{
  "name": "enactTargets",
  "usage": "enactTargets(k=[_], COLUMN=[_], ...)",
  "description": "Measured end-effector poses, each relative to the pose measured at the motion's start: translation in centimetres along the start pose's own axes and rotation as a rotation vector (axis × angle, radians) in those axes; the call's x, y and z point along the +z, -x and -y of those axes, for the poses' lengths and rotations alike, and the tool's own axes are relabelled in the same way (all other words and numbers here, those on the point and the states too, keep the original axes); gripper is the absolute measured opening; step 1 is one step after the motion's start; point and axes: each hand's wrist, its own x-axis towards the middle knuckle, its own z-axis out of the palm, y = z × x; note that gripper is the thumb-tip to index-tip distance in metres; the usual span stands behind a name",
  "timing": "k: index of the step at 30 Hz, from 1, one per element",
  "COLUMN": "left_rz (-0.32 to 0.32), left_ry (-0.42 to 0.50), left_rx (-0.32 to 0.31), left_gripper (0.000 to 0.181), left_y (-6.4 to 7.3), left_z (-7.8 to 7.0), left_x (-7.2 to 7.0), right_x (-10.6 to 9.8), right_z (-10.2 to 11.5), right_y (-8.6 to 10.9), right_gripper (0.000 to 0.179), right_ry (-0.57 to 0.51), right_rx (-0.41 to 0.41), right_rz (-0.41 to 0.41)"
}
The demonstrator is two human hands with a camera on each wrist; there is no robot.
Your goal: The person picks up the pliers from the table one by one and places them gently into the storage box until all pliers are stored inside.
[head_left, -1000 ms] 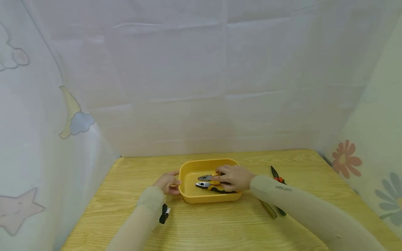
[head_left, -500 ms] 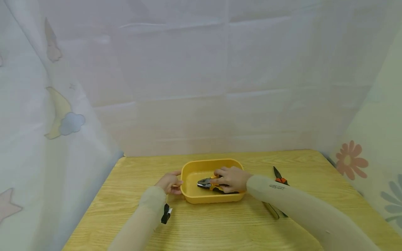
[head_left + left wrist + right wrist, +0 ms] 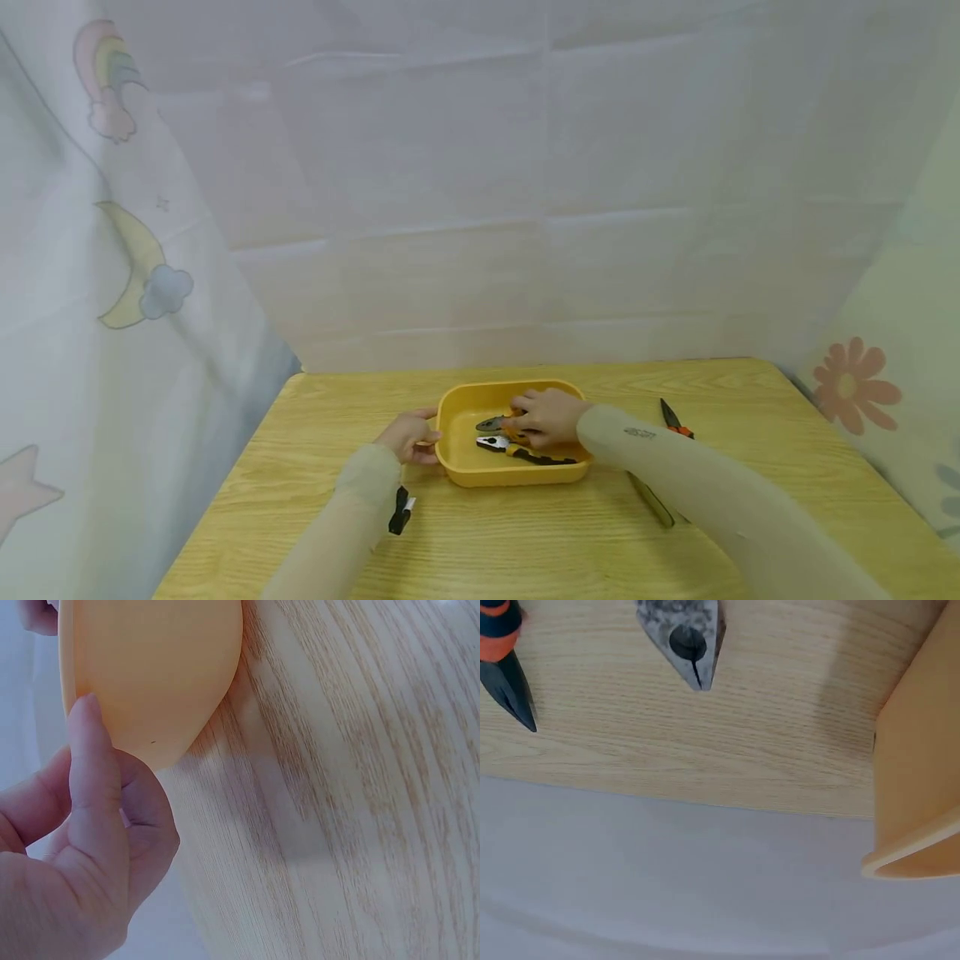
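A yellow plastic bin (image 3: 517,477) sits on the wooden table. My left hand (image 3: 408,437) grips its left end, and the left wrist view shows the thumb (image 3: 94,765) on the wall near the rim with fingers bent behind. Inside the bin, my right hand (image 3: 551,417) curls over the handles of grey-headed pliers (image 3: 491,424), hiding most of them. In front of these lie bright-headed pliers (image 3: 491,442) with black and yellow handles, heads pointing left. The right hand is outside the right wrist view, which catches the bin's outer wall (image 3: 922,765).
Right of the bin, partly under the right forearm, lie orange-and-black needle-nose pliers (image 3: 670,414) and a tool with a dull olive handle (image 3: 651,500). The right wrist view shows a grey pliers head (image 3: 682,641) there. A black strap (image 3: 401,510) hangs by the left wrist. Patterned sheets surround the table.
The grey-headed pliers came forward over the bright-headed pair, then went back again with my right hand, leaving both heads visible. The left hand keeps its hold; the head view has shifted slightly.
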Motion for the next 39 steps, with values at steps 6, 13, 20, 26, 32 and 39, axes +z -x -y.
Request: enactTargets(k=[6,13,20,26,32,39], left_rz=[0.006,0.020,0.018,0.021,0.029,0.022], left_ry=[-0.005,-0.010,-0.017,-0.028,-0.024,-0.022], left_rx=[0.001,0.003,-0.003,-0.005,-0.002,-0.008], left_gripper=[0.054,0.053,0.053,0.053,0.053,0.054], left_y=[0.3,0.4,0.3,0.1,0.1,-0.2], left_z=[0.0,-0.2,-0.3,-0.3,-0.3,-0.3], left_x=[0.3,0.6,1.0,1.0,1.0,1.0], right_x=[0.3,0.2,-0.1,0.2,0.8,1.2], right_z=[-0.6,-0.8,-0.7,-0.7,-0.7,-0.3], right_y=[0.0,0.3,0.8,1.2,1.0,0.6], right_gripper=[0.037,0.040,0.040,0.040,0.043,0.043], right_ry=[0.036,0.123,0.119,0.079,-0.032,-0.032], right_rx=[0.003,-0.001,0.016,0.046,0.134,0.219], right_rz=[0.035,0.142,0.192,0.223,0.302,0.342])
